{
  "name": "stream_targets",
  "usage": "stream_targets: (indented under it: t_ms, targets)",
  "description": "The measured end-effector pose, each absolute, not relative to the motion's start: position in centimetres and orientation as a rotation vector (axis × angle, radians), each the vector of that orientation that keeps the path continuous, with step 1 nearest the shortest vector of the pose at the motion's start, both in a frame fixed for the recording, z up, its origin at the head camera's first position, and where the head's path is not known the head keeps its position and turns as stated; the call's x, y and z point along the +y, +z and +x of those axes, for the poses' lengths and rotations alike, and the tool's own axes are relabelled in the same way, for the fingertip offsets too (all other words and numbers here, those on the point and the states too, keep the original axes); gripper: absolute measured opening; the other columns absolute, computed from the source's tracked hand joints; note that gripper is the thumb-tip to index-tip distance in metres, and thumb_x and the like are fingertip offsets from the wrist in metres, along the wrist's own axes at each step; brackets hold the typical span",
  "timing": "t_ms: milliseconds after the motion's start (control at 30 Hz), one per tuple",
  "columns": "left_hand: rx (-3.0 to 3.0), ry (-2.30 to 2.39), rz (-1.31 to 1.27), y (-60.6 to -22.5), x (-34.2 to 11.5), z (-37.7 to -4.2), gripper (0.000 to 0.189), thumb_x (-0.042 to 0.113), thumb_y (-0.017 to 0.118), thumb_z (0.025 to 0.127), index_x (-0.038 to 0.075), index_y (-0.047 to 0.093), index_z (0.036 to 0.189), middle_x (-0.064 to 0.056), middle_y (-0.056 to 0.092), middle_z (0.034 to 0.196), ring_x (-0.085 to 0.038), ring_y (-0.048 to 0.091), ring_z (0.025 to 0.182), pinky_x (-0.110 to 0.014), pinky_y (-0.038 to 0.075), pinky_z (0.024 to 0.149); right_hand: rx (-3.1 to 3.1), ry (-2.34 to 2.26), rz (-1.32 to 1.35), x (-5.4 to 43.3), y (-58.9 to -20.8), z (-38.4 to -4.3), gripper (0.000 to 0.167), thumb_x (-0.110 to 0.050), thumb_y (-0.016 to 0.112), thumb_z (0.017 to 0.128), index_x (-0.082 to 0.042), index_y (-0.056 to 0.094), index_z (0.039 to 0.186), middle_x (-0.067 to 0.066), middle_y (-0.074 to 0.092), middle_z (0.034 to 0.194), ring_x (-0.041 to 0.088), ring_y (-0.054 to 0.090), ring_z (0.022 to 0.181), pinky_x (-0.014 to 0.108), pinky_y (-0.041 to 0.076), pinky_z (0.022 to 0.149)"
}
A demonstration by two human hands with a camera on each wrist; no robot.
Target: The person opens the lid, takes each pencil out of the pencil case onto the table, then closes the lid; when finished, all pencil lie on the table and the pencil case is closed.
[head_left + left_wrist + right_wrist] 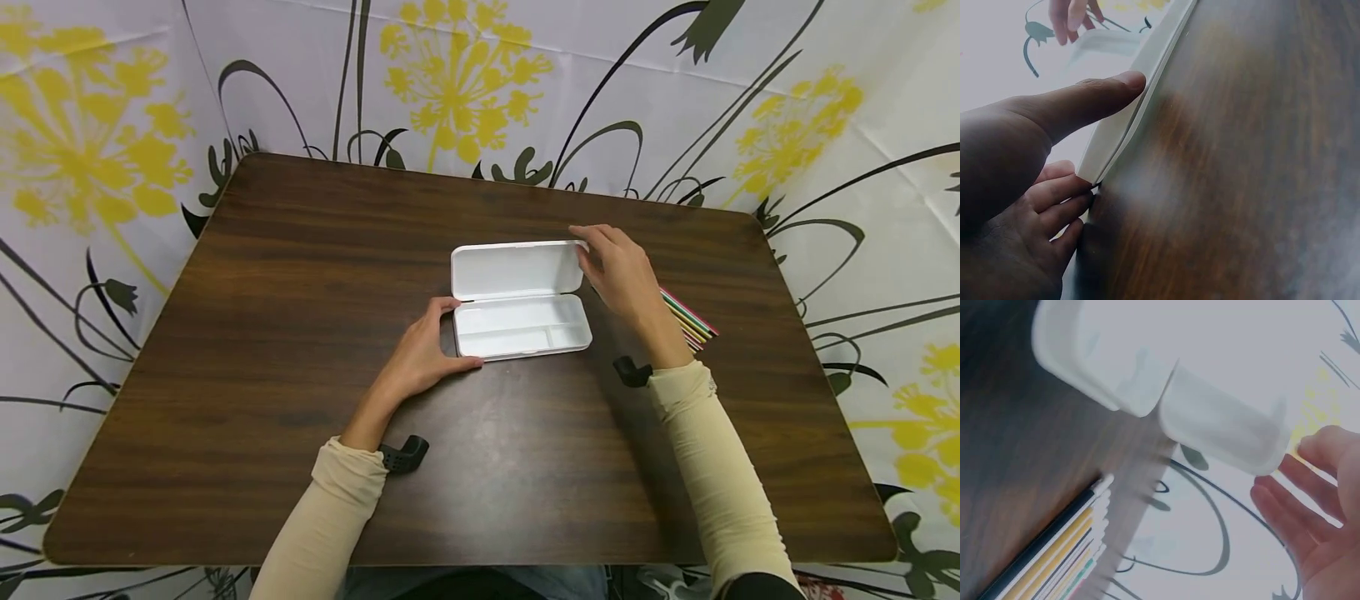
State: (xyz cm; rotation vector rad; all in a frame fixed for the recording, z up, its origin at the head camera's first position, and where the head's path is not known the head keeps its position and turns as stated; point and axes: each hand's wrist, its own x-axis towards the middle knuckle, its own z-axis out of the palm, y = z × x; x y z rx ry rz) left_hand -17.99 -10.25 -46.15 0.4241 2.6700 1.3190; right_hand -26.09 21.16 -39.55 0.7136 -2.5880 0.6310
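A white pencil case (495,321) lies on the table with its lid (517,268) raised and tilted back. Inside its base, a low divider runs lengthwise with a short crosspiece towards the right. My left hand (422,350) holds the base at its left end, thumb along the front edge and fingers at the back left corner. In the left wrist view, the thumb (1104,100) presses against the case's side wall. My right hand (618,271) holds the lid's upper right corner between thumb and fingers (1288,481).
Several coloured pencils (688,321) lie side by side on the table, right of the case and partly hidden by my right wrist. The brown wooden table (262,375) backs onto a white cloth (300,50) with yellow flowers.
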Motion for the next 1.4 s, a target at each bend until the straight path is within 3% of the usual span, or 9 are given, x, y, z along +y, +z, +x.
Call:
stream_targets:
  t_ms: [167,267,533,800,1000,1400]
  targets:
    - [2.670,1.359,0.408,-46.0,-9.5,-17.9,0.090,0.038,0.089,0.071,0.012,0.030,0.135,-0.014,0.045,0.142,-0.032,0.049,0.123,-0.046,0.039,0.098,-2.604,0.634,0.698,21.3,-39.3,-25.7,0.021,-0.006,0.062,0.096,-0.005,0.071,0.115,0.007,0.066,0.111,0.023,0.056,0.097,0.038,0.045,0.077]
    - [2.668,1.396,0.395,-46.0,-9.3,-17.9,0.092,0.034,0.090,0.069,0.011,0.026,0.131,-0.016,0.046,0.141,-0.033,0.051,0.121,-0.045,0.040,0.097,-2.579,0.634,0.709,21.5,-39.2,-25.3,0.018,-0.009,0.064,0.096,-0.004,0.072,0.112,0.007,0.066,0.107,0.022,0.055,0.091,0.036,0.044,0.073]
    - [2.627,1.375,0.429,-46.0,-9.4,-17.9,0.108,0.034,0.089,0.072,0.009,0.016,0.148,-0.013,0.041,0.147,-0.030,0.041,0.133,-0.047,0.036,0.104,-2.535,0.603,0.806,21.9,-39.4,-21.7,0.011,-0.018,0.073,0.090,-0.007,0.073,0.091,0.002,0.065,0.091,0.020,0.058,0.080,0.037,0.046,0.066]
    - [2.535,1.292,0.414,-45.4,-10.3,-17.9,0.101,0.064,0.071,0.079,0.018,0.022,0.154,-0.007,0.029,0.156,-0.029,0.030,0.141,-0.053,0.033,0.106,-2.636,0.548,0.963,21.7,-43.0,-18.9,0.025,-0.019,0.079,0.084,-0.007,0.072,0.105,0.008,0.068,0.113,0.024,0.061,0.106,0.042,0.049,0.086]
    - [2.563,1.303,0.413,-45.5,-10.6,-18.1,0.085,0.056,0.066,0.088,0.017,0.026,0.153,-0.008,0.032,0.154,-0.027,0.031,0.140,-0.050,0.031,0.107,-2.626,0.553,0.947,21.4,-43.6,-18.7,0.025,-0.018,0.079,0.084,-0.006,0.071,0.105,0.007,0.067,0.115,0.024,0.059,0.109,0.042,0.047,0.091]
    - [2.596,1.290,0.385,-45.6,-10.8,-18.1,0.084,0.051,0.067,0.089,0.016,0.026,0.153,-0.009,0.032,0.154,-0.030,0.032,0.140,-0.052,0.032,0.106,-2.646,0.576,0.915,20.6,-43.7,-18.6,0.022,-0.015,0.078,0.086,-0.007,0.070,0.104,0.007,0.066,0.119,0.025,0.057,0.110,0.044,0.049,0.084]
